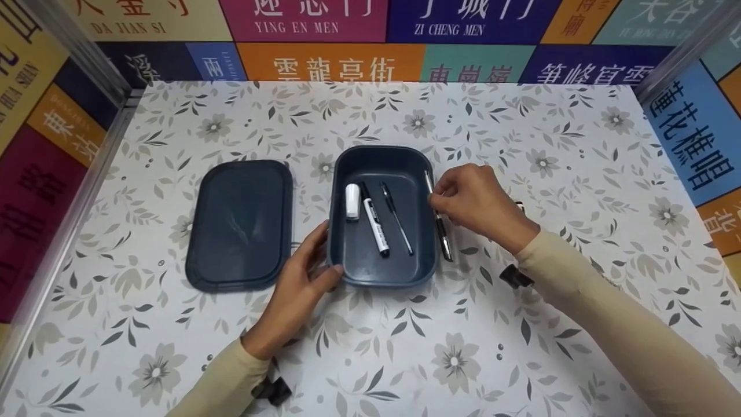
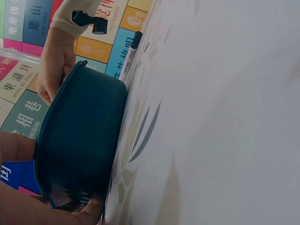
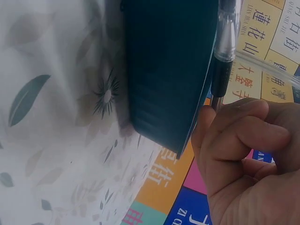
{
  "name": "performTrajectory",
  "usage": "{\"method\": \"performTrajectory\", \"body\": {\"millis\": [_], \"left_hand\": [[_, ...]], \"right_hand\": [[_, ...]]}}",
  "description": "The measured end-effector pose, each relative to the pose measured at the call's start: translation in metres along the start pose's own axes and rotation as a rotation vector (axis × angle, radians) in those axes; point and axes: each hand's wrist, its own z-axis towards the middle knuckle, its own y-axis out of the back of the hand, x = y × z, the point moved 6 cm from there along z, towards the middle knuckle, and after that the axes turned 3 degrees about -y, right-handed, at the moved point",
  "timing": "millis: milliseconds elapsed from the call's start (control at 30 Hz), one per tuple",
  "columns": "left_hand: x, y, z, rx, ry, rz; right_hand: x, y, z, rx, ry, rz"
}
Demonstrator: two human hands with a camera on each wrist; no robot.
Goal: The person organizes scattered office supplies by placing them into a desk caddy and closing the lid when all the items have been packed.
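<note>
A dark blue rectangular box [image 1: 385,272] stands without its lid in the middle of the table. My left hand [image 1: 302,278] holds its near left corner, the thumb at the rim and the fingers against the outer wall. At the box's right rim, my right hand [image 1: 477,200] pinches a gel pen [image 1: 443,234] with a clear barrel and a black grip section, seen close in the right wrist view [image 3: 225,42]. Inside the box lie a short white cylinder [image 1: 352,202], a white marker [image 1: 375,223] with black ends and a slim dark pen [image 1: 396,217].
The matching dark blue lid [image 1: 240,226] lies flat to the left of the box. Beyond the box, in the left wrist view, a white marker with a black cap [image 2: 131,54] lies on the floral tablecloth [image 1: 457,365]. Panels with lettering [image 1: 330,63] border the table.
</note>
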Motion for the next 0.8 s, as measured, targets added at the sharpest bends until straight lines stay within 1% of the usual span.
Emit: {"method": "performTrajectory", "body": {"millis": [133,367,533,800], "left_hand": [[-0.001,-0.001,0.0,0.0,0.002,-0.007],[-0.003,-0.001,0.0,-0.005,0.019,-0.005],[-0.002,-0.001,0.0,-0.002,0.012,-0.013],[0.0,-0.001,0.0,-0.006,0.009,-0.022]], "right_hand": [[0.005,-0.003,0.003,0.005,0.009,0.0],[0.011,-0.007,0.008,-0.014,0.031,-0.028],[0.013,-0.011,0.011,-0.021,0.037,-0.039],[0.015,-0.017,0.015,-0.021,0.018,-0.035]]}}
